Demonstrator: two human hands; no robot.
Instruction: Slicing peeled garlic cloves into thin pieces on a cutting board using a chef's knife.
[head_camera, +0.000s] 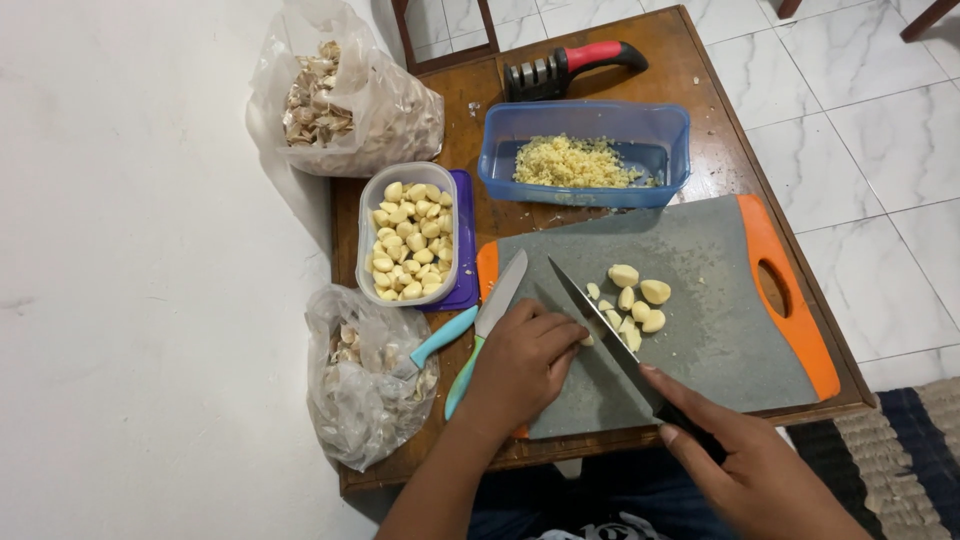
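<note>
Right hand: grip closed on the black handle of a dark knife, blade slanting across the board.
Left hand: fingers curled down on a clove at the blade's edge.
Garlic cloves: peeled, loose beside the blade on the grey cutting board.
Spare knives: teal-handled, left of the board.
Tub of cloves: on the tabletop, behind the spare knives.
Blue tub: minced garlic, behind the board.

The left hand rests palm down with fingers curled; the right hand is closed in a grip, forefinger extended.
</note>
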